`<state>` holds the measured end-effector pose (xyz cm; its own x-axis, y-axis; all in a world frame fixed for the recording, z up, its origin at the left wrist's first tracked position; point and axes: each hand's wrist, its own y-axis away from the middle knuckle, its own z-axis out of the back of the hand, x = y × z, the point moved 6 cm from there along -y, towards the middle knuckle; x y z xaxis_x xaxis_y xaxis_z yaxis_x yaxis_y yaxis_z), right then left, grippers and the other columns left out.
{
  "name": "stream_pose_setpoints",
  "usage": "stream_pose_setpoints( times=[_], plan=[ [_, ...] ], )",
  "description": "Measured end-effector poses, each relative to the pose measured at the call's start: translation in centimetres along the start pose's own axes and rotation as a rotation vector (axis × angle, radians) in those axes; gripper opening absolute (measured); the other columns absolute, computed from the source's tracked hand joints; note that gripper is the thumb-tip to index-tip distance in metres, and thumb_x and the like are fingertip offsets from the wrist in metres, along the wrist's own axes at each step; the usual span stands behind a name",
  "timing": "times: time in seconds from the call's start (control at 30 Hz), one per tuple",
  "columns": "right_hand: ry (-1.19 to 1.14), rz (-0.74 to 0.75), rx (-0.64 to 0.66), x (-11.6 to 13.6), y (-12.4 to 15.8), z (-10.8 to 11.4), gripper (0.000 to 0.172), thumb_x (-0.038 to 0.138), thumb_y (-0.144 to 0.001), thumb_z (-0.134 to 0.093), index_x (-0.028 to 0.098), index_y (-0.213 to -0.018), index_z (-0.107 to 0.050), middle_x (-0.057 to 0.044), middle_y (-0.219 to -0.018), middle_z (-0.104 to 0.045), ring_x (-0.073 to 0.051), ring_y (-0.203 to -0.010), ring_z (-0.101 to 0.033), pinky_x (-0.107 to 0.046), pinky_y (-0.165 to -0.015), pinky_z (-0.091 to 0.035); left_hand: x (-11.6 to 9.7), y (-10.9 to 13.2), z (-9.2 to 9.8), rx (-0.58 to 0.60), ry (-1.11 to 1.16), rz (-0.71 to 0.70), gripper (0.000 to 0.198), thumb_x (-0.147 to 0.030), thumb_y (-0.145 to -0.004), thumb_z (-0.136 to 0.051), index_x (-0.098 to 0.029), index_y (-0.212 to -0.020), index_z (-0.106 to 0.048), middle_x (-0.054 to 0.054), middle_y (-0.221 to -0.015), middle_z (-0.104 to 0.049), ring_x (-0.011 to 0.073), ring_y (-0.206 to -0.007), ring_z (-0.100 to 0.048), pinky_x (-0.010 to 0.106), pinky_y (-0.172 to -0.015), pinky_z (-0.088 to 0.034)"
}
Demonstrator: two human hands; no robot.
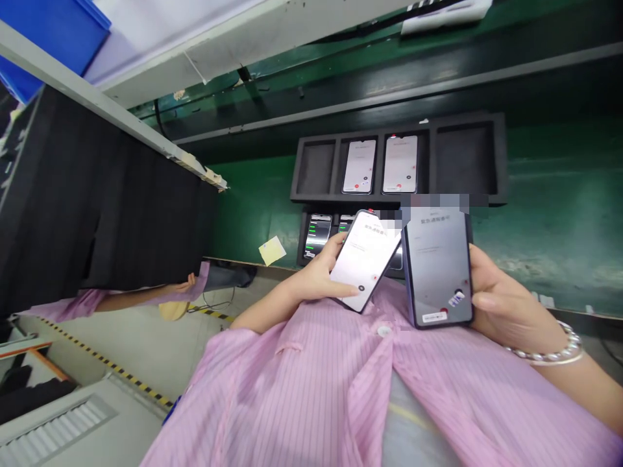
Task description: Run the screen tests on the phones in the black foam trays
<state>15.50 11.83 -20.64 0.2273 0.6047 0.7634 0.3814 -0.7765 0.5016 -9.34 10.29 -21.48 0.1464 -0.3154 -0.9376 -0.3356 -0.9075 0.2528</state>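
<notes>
My left hand (321, 275) is closed around a smartphone with a bright white screen (363, 259), tilted to the right, its thumb lying over the lower part of the screen. A second smartphone with a greyer screen (438, 269) stands nearly upright in my right hand (503, 295), gripped at its right edge. Small labels stick to the lower end of that screen. Behind both phones lies a black foam tray (316, 170) with two lit smartphones, a left one (359, 167) and a right one (400, 164), in its middle compartments.
Nearer me, a second dark tray holds phones with dark screens (318, 237), partly hidden by my left hand. A yellow paper note (272, 250) lies on the green bench (248, 211). At left hangs a black curtain (121, 201), with a co-worker's hand (182, 285) below it.
</notes>
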Motion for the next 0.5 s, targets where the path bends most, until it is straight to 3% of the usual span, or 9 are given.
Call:
stream_pose_setpoints(
  times=[0.1,0.23,0.43,0.5],
  plan=[
    [-0.023,-0.038,0.029,0.6,1.0,-0.7,0.095,0.058,-0.056,-0.1,0.043,-0.14,-0.06,-0.009,-0.133,-0.072,-0.036,-0.111,-0.074,-0.048,-0.084,-0.063,-0.4,0.1,-0.3,0.068,-0.079,0.004,0.112,-0.034,-0.066,-0.096,-0.029,-0.158,-0.032,0.015,-0.157,-0.048,0.0392,-0.148,-0.046,0.054,-0.123,-0.038],
    [0.05,-0.062,0.036,1.3,2.0,-0.9,0.091,0.053,-0.065,-0.093,0.043,-0.146,-0.053,-0.011,-0.144,-0.066,-0.04,-0.117,-0.072,-0.057,-0.093,-0.06,-0.2,0.0,-0.5,0.052,-0.091,0.046,0.114,-0.032,-0.066,-0.096,-0.03,-0.159,-0.03,0.014,-0.162,-0.043,0.0389,-0.149,-0.044,0.054,-0.124,-0.038],
    [0.082,-0.045,-0.008,0.3,1.0,1.3,0.091,0.045,-0.062,-0.09,0.046,-0.145,-0.052,-0.01,-0.134,-0.073,-0.038,-0.095,-0.078,-0.054,-0.075,-0.063,0.6,-0.1,-0.5,0.038,-0.153,0.09,0.112,-0.032,-0.068,-0.096,-0.03,-0.159,-0.032,0.014,-0.159,-0.045,0.0387,-0.148,-0.045,0.053,-0.121,-0.04],
    [0.04,-0.047,-0.008,0.3,1.1,1.4,0.089,0.044,-0.064,-0.091,0.048,-0.144,-0.053,-0.008,-0.133,-0.073,-0.037,-0.097,-0.078,-0.054,-0.077,-0.062,0.8,-0.2,-0.3,0.034,-0.103,0.054,0.111,-0.036,-0.065,-0.098,-0.031,-0.157,-0.035,0.013,-0.16,-0.044,0.0382,-0.148,-0.046,0.052,-0.121,-0.04]
  ],
)
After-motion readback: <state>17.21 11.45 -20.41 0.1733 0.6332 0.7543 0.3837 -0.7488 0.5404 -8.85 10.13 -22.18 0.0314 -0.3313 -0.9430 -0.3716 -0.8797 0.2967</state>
